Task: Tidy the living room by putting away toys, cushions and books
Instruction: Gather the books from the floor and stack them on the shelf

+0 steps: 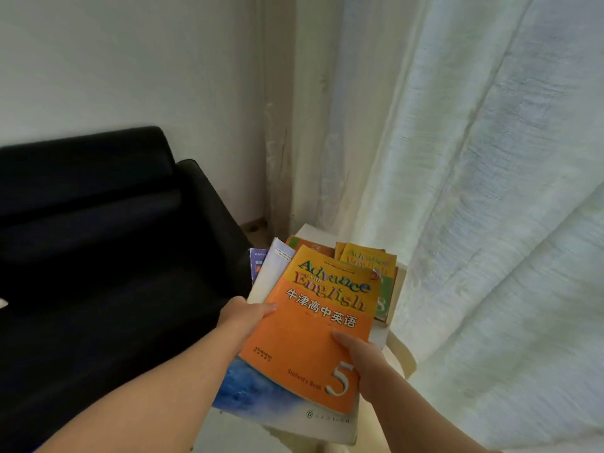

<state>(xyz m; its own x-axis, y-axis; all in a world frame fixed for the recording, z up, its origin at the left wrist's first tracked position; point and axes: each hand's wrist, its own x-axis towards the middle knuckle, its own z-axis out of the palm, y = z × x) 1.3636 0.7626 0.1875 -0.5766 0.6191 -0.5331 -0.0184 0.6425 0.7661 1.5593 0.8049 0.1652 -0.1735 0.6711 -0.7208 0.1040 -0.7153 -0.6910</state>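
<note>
Between the black sofa (98, 240) and the pale curtain (490, 191), 2 bare forearms reach forward toward a small white table (379, 336).

- Left hand (243, 313): the forearm comes in from the lower left, wrist roughly straight. The thumb lies flat on the cover of the orange book (313, 338), near its left edge. The other fingers are tucked under the books and hidden, so I cannot tell how they lie.
- Right hand (362, 361): the forearm comes in from the lower right. The thumb presses on the cover near the right edge, just above the large numeral 5. The remaining fingers curl beneath, out of sight.
- Orange book: title "Advance with English", marked "Student's Book 5". It is the top of a small handheld stack and tilts away from the camera, pinched between both thumbs above and the hidden fingers below.
- Blue-and-white book (248, 390): directly under the orange one, its lower left corner sticking out.
- White book (271, 276) and purple book (257, 263): fanned out behind the left hand.
- Table pile: a yellow-orange book (369, 259) of the same series, with a green band and an 8, lies on other books at the far side.

Whether the held stack touches the pile, I cannot tell.
</note>
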